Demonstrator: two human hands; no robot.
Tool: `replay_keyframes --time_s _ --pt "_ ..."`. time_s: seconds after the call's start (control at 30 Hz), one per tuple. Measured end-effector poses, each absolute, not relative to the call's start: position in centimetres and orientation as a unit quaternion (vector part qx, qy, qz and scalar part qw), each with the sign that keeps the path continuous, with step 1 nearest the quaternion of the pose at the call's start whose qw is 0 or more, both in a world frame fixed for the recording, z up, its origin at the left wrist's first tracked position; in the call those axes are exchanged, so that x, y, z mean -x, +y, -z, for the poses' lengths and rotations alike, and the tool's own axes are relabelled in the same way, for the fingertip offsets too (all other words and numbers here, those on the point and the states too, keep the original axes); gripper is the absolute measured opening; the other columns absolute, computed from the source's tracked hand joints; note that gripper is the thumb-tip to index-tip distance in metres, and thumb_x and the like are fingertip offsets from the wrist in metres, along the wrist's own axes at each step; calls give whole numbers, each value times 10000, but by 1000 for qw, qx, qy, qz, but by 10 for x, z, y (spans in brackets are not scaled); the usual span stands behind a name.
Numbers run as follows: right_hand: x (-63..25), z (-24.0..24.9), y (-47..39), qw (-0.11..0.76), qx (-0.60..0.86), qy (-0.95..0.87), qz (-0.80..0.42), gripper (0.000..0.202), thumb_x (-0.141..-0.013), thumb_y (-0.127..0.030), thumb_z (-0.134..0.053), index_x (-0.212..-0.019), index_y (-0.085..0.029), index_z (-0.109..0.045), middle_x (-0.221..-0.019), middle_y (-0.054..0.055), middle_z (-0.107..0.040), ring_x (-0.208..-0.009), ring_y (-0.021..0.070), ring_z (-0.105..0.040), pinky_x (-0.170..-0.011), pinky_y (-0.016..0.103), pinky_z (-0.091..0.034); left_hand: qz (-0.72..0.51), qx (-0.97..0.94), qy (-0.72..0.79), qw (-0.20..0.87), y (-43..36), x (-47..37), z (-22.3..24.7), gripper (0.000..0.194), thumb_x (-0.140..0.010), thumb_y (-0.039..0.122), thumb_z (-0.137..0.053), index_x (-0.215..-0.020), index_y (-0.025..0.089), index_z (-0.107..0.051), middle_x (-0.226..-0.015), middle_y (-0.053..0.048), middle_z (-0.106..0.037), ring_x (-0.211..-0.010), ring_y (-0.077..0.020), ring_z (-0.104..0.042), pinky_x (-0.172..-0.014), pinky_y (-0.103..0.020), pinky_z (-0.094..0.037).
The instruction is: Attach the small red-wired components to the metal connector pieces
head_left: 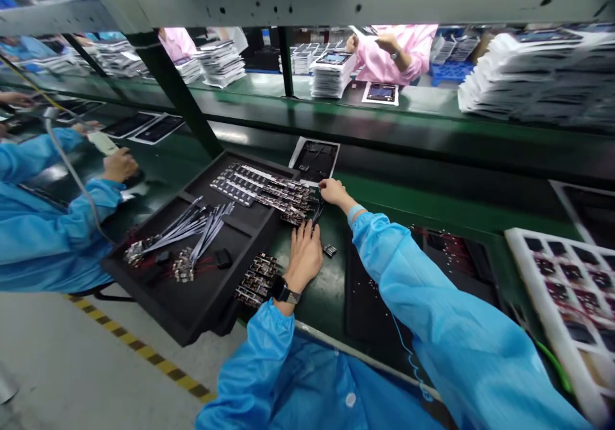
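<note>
Two hands of ours work over the green bench (331, 286). Our left hand (306, 256) reaches the dark parts (318, 212), fingers slightly spread; our right hand (335, 193) bends near the boards (288, 193), which overhang the black tray (262, 230). Neither grip we can tell surely. Striped tape (144, 351) crosses the grey floor (52, 353); stacks (221, 65) stand beyond.

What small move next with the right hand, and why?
Perhaps ease the right hand slightly clear of the circuit strips: their ends crowd together past the rim of the black tray, near the left hand too, and might snag.
</note>
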State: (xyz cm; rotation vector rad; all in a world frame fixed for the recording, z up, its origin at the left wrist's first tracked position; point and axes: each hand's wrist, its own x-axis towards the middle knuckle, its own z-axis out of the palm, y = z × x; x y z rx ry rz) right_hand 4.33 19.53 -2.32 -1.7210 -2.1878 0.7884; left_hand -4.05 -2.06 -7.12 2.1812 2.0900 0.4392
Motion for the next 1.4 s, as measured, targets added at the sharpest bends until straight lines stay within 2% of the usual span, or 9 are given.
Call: replay_keyframes --time_s 0.1,0.2,0.4,0.57,0.77,0.93,1.13,1.23,1.4 --pt "-35 29 205 119 603 -743 -263 338 -835 -66 -657 -1106 -197 -812 -1256 134 -761 -1334 354 -587 -1146 495 -452 -151 -713 684 43 -20 40 73 544 -1027 189 -413 -1551 70 -493 -1659 -211 -432 -1539 -371 -395 -1279 -575 -310" --pt "-36 34 213 122 606 -740 -267 273 -842 -80 -661 -1033 -186 -825 -1180 128 -784 -1224 310 -659 -1090 428 -497 -159 -710 684 48 -20 40 73 550 -1019 186 -416 -1551 68 -490 -1654 -210 -440 -1530 -373 -403 -1277 -578 -312" --pt "-46 38 215 135 580 -750 -290 220 -877 -120 -669 -1033 -159 -820 -1048 89 -808 -1013 204 -729 -924 269 -539 -174 -698 693 51 -25 36 72 539 -998 175 -445 -1517 54 -520 -1635 -225 -460 -1518 -378 -413 -1272 -585 -314" --pt "-56 24 208 134 532 -782 -297 152 -904 -162 -703 -1006 -149 -815 -1010 69 -812 -949 183 -721 -895 251 -528 -181 -683 706 43 -43 35 68 514 -966 121 -451 -1459 31 -567 -1582 -249 -509 -1509 -399 -420 -1262 -621 -322" --pt "-90 -14 161 84 439 -850 -280 175 -929 -265 -746 -1061 -161 -797 -1111 94 -789 -1034 245 -690 -981 350 -493 -225 -682 694 57 -83 50 62 640 -900 61 -497 -1539 88 -477 -1656 -237 -391 -1569 -388 -331 -1267 -596 -346" --pt "-113 -15 71 -59 268 -949 -154 509 -870 -494 -834 -1226 -147 -724 -1171 151 -730 -1117 349 -616 -931 428 -464 -248 -664 703 58 -102 52 68 651 -882 13 -487 -1527 103 -460 -1574 -208 -477 -1493 -370 -413 -1241 -580 -393" --pt "-113 5 21 -83 299 -949 -59 235 -958 -305 -742 -1100 -121 -707 -1124 167 -714 -1088 312 -607 -903 395 -410 -268 -645 715 26 -94 55 65 362 -941 57 -513 -1267 146 -644 -1260 -174 -631 -1184 -337 -563 -1056 -516 -532" --pt "-112 9 19 -63 318 -945 -46 208 -980 -293 -707 -1095 -120 -697 -1128 171 -713 -1092 308 -598 -907 395 -397 -270 -633 726 0 -88 56 65 352 -932 29 -495 -1218 145 -663 -1245 -173 -621 -1184 -338 -561 -1045 -503 -528" --pt "-108 16 13 -37 343 -938 -44 213 -991 -273 -680 -1125 -108 -690 -1170 177 -701 -1093 316 -597 -902 404 -413 -285 -622 729 -22 -85 48 68 432 -945 40 -463 -1326 134 -641 -1383 -192 -582 -1316 -347 -535 -1124 -515 -482"
